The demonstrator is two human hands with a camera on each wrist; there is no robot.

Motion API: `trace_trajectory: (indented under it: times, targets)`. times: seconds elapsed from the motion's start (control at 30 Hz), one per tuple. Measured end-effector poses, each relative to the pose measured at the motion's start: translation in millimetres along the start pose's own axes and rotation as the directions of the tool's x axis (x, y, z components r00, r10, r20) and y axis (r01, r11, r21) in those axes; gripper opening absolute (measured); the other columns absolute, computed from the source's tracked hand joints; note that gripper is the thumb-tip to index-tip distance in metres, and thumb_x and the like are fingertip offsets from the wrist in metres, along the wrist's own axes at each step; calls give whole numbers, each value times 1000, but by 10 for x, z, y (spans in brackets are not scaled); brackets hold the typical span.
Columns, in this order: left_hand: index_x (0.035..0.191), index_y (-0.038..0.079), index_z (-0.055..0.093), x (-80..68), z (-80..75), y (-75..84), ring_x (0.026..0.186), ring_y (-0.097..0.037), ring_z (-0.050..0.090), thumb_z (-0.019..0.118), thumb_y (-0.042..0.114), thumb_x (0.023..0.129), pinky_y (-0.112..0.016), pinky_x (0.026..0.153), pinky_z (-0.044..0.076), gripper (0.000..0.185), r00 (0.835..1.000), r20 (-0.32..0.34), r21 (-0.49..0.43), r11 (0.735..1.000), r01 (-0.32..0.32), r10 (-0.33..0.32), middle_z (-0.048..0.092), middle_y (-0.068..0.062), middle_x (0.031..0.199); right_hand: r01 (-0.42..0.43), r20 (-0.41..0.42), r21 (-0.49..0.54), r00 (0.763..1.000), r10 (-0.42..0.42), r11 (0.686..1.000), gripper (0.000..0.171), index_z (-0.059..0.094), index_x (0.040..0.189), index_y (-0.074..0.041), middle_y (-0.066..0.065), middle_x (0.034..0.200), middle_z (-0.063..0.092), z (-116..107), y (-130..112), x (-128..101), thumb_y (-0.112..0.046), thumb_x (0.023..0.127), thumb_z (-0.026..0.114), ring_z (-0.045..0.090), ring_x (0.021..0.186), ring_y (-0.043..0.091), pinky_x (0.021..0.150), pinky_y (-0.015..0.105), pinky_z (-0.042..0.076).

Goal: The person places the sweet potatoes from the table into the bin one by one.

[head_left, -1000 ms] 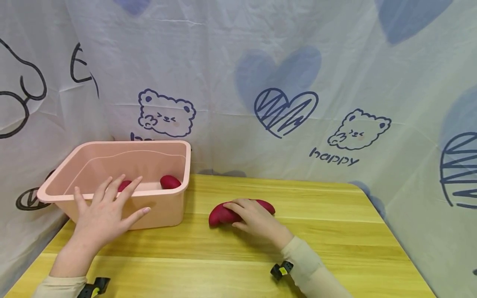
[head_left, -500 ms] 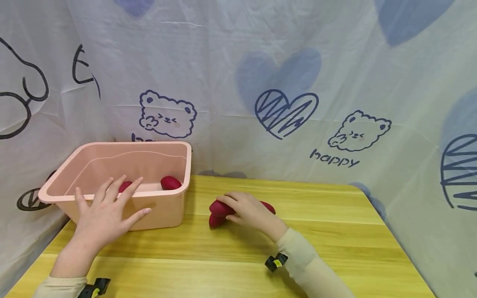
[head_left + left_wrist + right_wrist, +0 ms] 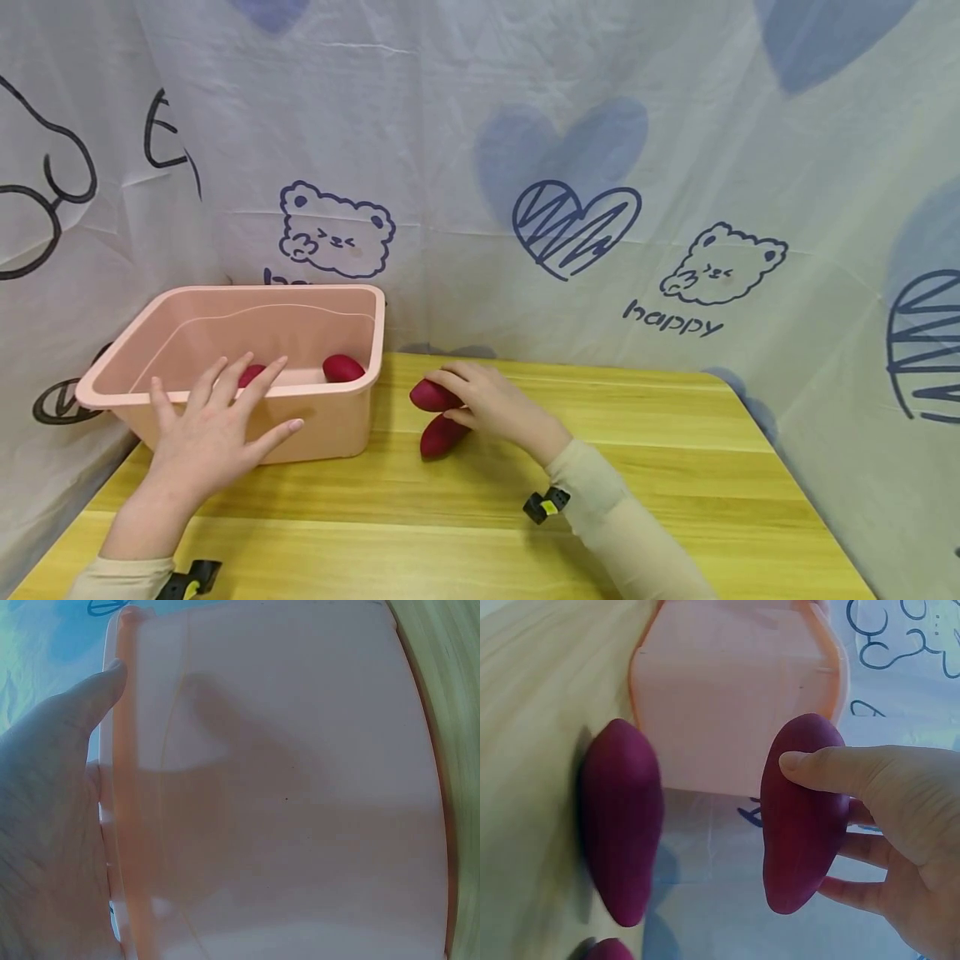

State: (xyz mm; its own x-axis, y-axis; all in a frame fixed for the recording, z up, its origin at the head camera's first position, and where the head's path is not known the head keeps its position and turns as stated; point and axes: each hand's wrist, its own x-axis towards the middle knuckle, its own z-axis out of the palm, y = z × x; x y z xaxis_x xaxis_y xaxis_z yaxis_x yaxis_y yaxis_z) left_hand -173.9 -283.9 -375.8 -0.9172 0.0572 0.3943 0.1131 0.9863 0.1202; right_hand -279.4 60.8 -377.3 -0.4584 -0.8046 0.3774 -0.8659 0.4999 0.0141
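My right hand [image 3: 495, 404] grips a dark red sweet potato [image 3: 802, 832], thumb on one side and fingers on the other, raised off the table. Below it a second sweet potato [image 3: 622, 825] lies on the wood. Part of a third sweet potato [image 3: 609, 950] shows at the bottom edge of the right wrist view. At the left, my left hand [image 3: 206, 433] rests with spread, straight fingers at the front rim of a pink plastic bin [image 3: 322, 425]. Inside the bin lie two red sweet potatoes, one at the right [image 3: 343, 367], the other partly hidden behind my fingers.
The yellow wooden table [image 3: 637, 500] stretches in front of me, right of the bin. A pale printed curtain [image 3: 465, 275] with hearts and bears hangs close behind the table and along both sides.
My right hand has lifted one sweet potato off the other and moved it left and away from me, toward the bin. The left hand has stayed at the bin's rim.
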Motion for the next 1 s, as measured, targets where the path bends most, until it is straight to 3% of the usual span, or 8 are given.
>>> trace_trajectory:
  times: [0.7,1.0]
  targets:
    - [153,41,22,-6,12,-2,140,-42,23,55,70,84,-76,103,-22,82,1000,-16,-10,1000,-9,9,33,-19,153,51,-95,-44,994,-55,998,52,55,136,-15,7,125,62,-344,-54,524,-21,88,73,60,114,22,100,37,50]
    - [153,41,22,-3,13,-9,140,-43,23,54,71,84,-76,103,-23,82,1000,-4,-6,1000,-2,2,32,-20,154,68,-117,-73,990,-76,995,47,56,134,-16,5,127,61,-369,-116,791,-24,90,70,59,117,20,103,35,48]
